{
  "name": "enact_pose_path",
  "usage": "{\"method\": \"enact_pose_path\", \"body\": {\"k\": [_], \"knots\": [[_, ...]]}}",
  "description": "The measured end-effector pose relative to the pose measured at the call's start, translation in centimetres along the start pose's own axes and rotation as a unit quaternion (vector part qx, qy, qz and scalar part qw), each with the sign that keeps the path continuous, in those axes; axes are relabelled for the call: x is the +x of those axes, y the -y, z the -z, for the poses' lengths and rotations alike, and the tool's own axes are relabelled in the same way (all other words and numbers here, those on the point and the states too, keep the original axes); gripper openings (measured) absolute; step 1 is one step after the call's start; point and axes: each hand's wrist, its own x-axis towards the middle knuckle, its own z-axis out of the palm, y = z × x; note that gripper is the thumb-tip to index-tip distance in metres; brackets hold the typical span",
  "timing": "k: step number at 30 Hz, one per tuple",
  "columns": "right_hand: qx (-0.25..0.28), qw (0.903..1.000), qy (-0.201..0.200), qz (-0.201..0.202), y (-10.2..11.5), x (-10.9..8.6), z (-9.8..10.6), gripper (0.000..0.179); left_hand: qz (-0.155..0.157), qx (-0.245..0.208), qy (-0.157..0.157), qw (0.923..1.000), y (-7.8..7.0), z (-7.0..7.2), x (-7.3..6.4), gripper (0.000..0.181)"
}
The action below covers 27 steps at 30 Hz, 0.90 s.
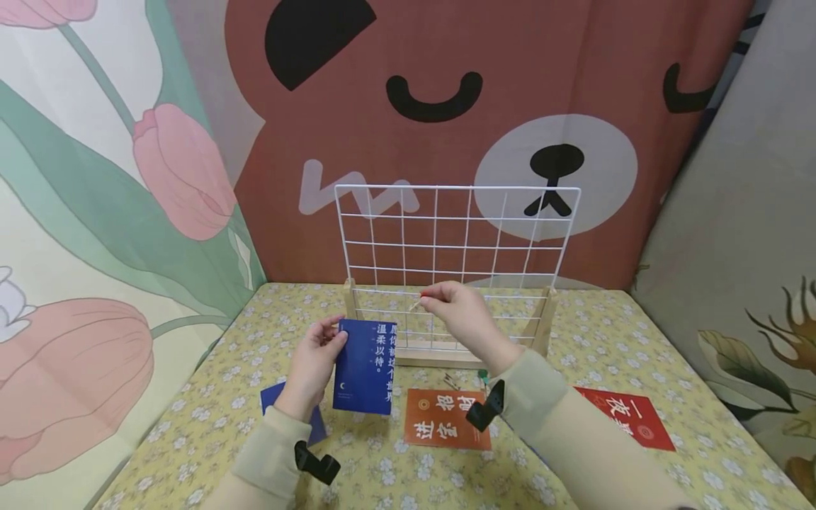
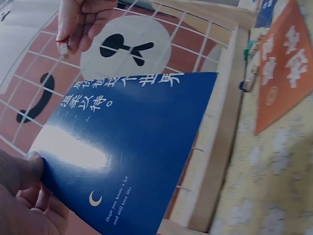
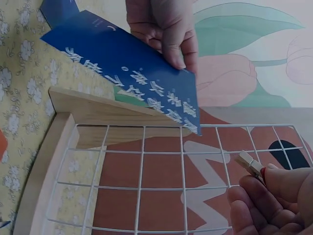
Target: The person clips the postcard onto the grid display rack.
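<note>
Between thumb and fingers my left hand (image 1: 312,365) pinches a blue card (image 1: 363,368) by its upper left edge. White characters and a small moon are printed on the card, which is held up just before the white wire grid (image 1: 450,248). My right hand (image 1: 460,315) pinches a small wooden clothespin (image 3: 250,162) with a bit of red at its grip end, close in front of the grid. In the right wrist view the clothespin stands apart from the card. The grid sits upright in a wooden stand (image 1: 440,354).
On the flowered tablecloth (image 1: 210,404) lie another blue card (image 1: 316,427), an orange card (image 1: 417,418) and a red card (image 1: 653,425). Several small clothespins (image 1: 451,382) lie behind the orange card. A bear-print cloth (image 1: 408,149) hangs behind the grid.
</note>
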Motion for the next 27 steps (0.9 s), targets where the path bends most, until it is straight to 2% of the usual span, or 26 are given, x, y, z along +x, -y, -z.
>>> {"method": "enact_pose_path", "body": {"k": [7,13,27], "knots": [[-0.022,0.9996,-0.007,0.012,1.4,0.8,0.6,0.024,-0.042,-0.012,-0.029,0.9986,-2.1,0.3,1.4,0.032],[-0.030,0.9993,-0.013,0.020,2.4,1.3,0.7,0.023,-0.058,-0.023,-0.056,0.9965,-3.3,0.5,2.2,0.031],[-0.058,0.9979,-0.010,0.027,4.2,2.1,1.1,0.023,-0.084,-0.062,-0.079,0.9914,-5.0,0.7,4.1,0.030]]}}
